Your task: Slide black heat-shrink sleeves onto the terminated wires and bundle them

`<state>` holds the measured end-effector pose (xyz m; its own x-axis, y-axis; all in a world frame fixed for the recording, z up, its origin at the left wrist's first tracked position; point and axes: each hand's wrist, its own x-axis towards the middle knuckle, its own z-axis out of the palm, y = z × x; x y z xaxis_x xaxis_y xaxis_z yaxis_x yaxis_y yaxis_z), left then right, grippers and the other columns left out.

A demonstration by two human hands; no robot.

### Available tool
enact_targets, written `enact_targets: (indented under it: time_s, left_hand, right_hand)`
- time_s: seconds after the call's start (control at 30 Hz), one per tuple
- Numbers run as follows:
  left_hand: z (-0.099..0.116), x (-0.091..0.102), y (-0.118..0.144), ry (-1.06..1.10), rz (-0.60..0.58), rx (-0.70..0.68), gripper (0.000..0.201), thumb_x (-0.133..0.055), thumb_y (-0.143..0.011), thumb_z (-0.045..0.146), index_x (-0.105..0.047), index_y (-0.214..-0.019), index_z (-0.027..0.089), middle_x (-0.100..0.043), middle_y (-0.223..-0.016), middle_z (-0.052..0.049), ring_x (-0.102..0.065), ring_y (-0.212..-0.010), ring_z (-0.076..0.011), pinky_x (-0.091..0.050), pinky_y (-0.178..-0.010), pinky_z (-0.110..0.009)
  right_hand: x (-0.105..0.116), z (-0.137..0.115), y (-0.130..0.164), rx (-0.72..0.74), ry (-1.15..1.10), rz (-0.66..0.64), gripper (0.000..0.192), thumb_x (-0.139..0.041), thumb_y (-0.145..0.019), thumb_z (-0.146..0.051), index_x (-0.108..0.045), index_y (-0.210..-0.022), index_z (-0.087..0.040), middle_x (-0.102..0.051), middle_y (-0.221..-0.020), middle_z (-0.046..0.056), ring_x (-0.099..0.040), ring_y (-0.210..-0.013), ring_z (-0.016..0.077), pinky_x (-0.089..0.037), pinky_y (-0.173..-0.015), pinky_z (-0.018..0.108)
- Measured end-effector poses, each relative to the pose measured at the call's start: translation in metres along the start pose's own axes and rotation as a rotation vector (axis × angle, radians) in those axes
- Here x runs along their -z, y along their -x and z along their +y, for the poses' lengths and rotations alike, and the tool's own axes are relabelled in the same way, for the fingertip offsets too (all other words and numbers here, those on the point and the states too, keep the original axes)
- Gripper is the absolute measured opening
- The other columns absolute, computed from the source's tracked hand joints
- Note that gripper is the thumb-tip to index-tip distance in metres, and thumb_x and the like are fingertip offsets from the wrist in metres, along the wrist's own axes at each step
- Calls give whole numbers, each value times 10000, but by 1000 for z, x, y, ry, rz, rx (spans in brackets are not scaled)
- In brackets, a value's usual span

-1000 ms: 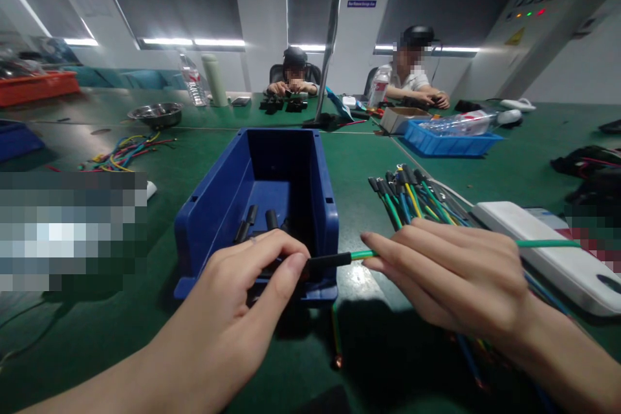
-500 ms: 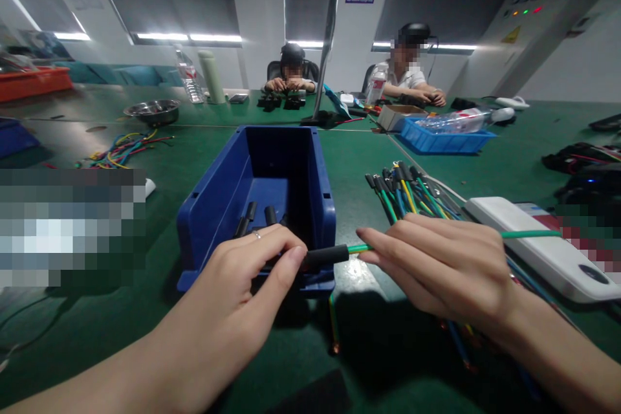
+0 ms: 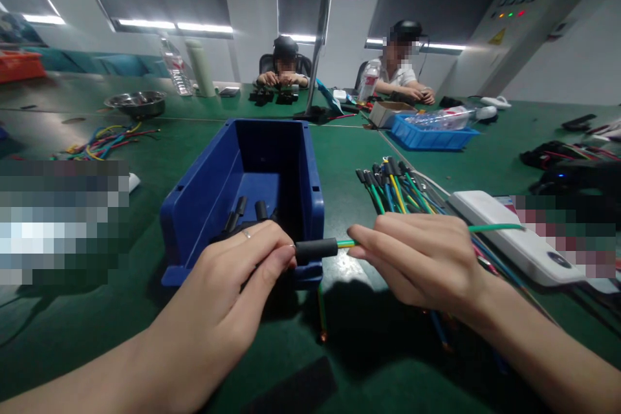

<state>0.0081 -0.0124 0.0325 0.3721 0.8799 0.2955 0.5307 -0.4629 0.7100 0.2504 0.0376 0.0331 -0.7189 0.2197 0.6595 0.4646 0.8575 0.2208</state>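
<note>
Over the front edge of a dark blue bin [image 3: 317,207], my left hand [image 3: 237,272] is closed in a pinch at the left end of a black heat-shrink tube [image 3: 316,250]. The tube lies level on a green-and-yellow wire [image 3: 345,243] that comes out of its right end. My right hand [image 3: 422,259] grips this wire just right of the tube, and its green tail sticks out behind the hand. The wire's left end is hidden by the tube and my left fingers. More black tubes [image 3: 262,210] lie inside the bin.
Behind my right hand lies a bundle of wires with black sleeves [image 3: 388,184], beside a white power bank [image 3: 514,239]. Farther back are a light blue tray [image 3: 434,137], a metal bowl [image 3: 136,103] and loose coloured wires [image 3: 109,142]. Two people sit across the table.
The whole view has shifted slightly, with things now farther left in the picture. Both hands keep their grips on the tube and wire, with little change between them.
</note>
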Motion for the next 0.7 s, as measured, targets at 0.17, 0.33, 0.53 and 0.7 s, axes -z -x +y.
enact_targets:
  time_s: [0.17,0.33,0.53,0.7]
  left_hand:
    - [-3,-6,1,-73,101,-127,213,-392,-1004,166,-562,-880,203,-567,-767,48,-542,-657,-66,-410,-614,-161]
    - [-1,-7,4,-104,134,-138,210,-399,-1007,191,-557,-870,215,-581,-755,46,-567,-654,-75,-442,-644,-166]
    - [-2,-10,7,-116,246,26,267,-541,-953,454,-533,-1166,292,-692,-974,17,-692,-861,-148,-543,-723,-203]
    - [-13,-13,10,-204,223,-137,379,-666,-896,370,-529,-1248,340,-703,-1075,29,-702,-862,-146,-553,-830,-234]
  right_hand:
    - [2,-1,-1,-11,-46,-35,182,-560,-952,-184,-622,-796,-113,-478,-581,-23,-367,-515,105,-289,-475,273]
    - [4,0,-3,-8,23,0,197,-547,-967,-215,-617,-801,-135,-467,-573,-34,-355,-509,100,-277,-481,261]
    - [2,-3,-1,-22,51,12,206,-543,-967,-224,-624,-799,-138,-452,-570,-36,-359,-506,103,-276,-488,262]
    - [-1,-4,-2,-40,71,-8,254,-523,-977,-233,-637,-772,-138,-470,-566,-24,-379,-511,111,-286,-491,271]
